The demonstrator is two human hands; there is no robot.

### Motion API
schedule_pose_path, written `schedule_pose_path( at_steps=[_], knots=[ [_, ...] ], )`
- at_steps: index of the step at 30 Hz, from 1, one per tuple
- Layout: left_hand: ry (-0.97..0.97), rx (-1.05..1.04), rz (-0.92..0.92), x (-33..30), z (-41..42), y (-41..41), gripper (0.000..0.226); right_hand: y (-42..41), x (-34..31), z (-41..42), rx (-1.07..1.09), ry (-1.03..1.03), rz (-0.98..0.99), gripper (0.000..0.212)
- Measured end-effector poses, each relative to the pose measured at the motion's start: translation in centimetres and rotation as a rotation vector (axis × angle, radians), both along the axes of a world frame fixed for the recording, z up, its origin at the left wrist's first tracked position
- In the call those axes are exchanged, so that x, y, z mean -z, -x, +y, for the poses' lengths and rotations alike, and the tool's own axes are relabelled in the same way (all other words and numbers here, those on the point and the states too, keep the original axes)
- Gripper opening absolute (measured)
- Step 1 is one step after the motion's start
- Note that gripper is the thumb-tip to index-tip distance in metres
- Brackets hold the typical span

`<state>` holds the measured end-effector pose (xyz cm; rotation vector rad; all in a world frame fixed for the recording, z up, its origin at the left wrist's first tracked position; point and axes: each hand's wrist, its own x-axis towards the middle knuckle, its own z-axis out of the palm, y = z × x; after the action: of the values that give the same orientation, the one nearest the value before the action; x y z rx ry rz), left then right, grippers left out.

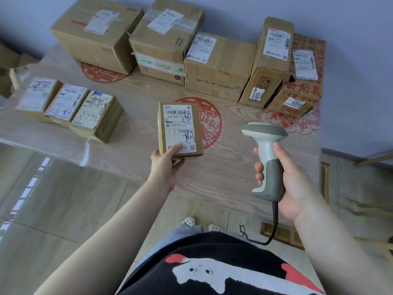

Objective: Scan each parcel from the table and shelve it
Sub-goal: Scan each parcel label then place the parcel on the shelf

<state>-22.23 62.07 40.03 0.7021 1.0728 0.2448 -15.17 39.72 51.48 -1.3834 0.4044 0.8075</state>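
Two hands are busy over the wooden table (pixel 136 145). The left hand (pixel 164 163) pinches the near end of a small cardboard parcel (pixel 180 128), thumb pressed on the lower edge of its white shipping label (pixel 180 126), fingers hidden underneath. The parcel is held flat, label up, above the middle of the table, partly covering a red paper-cut design (pixel 209 124). The right hand (pixel 285 177), to the right of the parcel and apart from it, is wrapped tight around the grey grip of a handheld barcode scanner (pixel 266 154); the scanner's head tips toward the parcel, and its black cable (pixel 274 222) hangs down from the grip. To the left of the parcel, three small labelled boxes (pixel 68 107) sit side by side, touching. Beyond the parcel, along the far edge by the wall, five larger cartons (pixel 191 50) stand in a close row, the rightmost printed in red.
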Motion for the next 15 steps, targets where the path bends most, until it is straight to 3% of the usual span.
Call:
schedule_pose_path(
  at_steps=[3,8,15],
  knots=[
    [0.095,0.031,-0.05,0.2,-2.5,0.1,0.048,-0.5,-0.8,0.1,0.05,-0.023,-0.016,0.043],
    [0.064,0.085,-0.082,0.0,-4.8,-0.4,0.098,-0.9,-1.6,-0.6,-0.01,-0.059,-0.069,0.042],
    [-0.047,0.149,-0.092,-0.3,-7.4,-0.7,0.093,-0.2,-2.1,-0.6,-0.137,-0.112,-0.085,0.044]
  ],
)
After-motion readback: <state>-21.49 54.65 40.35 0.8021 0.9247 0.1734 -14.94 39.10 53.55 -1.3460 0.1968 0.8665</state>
